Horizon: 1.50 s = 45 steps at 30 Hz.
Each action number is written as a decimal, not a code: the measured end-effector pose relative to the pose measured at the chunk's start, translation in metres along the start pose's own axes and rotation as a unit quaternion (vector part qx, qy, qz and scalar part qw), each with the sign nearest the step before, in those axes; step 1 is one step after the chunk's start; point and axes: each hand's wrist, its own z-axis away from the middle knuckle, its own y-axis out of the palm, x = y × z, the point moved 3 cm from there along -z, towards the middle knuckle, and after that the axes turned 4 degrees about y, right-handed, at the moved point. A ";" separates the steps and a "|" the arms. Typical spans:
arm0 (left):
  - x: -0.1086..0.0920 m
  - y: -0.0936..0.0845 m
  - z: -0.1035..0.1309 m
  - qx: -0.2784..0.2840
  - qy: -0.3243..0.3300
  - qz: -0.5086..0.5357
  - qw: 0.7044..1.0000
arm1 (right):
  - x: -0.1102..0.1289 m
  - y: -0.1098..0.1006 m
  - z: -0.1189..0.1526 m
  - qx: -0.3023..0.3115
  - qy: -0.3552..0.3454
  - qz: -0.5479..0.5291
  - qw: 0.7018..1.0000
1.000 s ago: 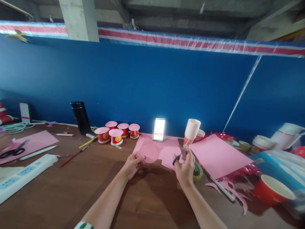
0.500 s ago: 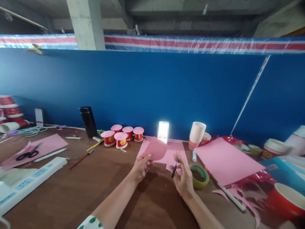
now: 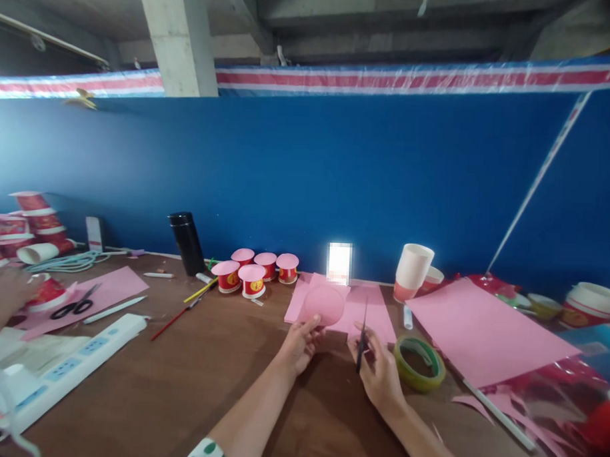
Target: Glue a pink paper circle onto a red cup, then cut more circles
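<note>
My left hand (image 3: 303,345) pinches the lower edge of a round pink paper disc (image 3: 324,304) between thumb and fingers. In my right hand (image 3: 379,372) is a pair of dark-handled scissors (image 3: 362,344), blades pointing up and away from me, apart from the disc. Behind both hands lie pink paper sheets (image 3: 372,309) on the brown table (image 3: 219,385). To the left stand several short red cups (image 3: 253,282) topped with pink discs. A roll of green tape (image 3: 419,364) lies just right of my right hand.
A black flask (image 3: 187,244) and thin brushes (image 3: 169,324) are on the left, with a power strip (image 3: 75,364) nearer. Another person's hand (image 3: 5,298) is at far left, by other scissors (image 3: 72,307). White cups (image 3: 413,269) and a large pink sheet (image 3: 486,328) are right.
The view has turned slightly, so most things sit differently in it. The scissors in my right hand now point more upright. My left hand still holds the pink disc.
</note>
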 end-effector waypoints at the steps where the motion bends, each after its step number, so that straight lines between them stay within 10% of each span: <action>1: -0.001 -0.001 0.000 0.000 0.000 0.001 1.000 | -0.002 0.001 0.000 0.001 0.009 -0.008 1.000; 45: 0.004 0.004 0.001 0.007 -0.026 -0.008 1.000 | -0.008 0.011 -0.001 0.008 0.084 -0.120 0.989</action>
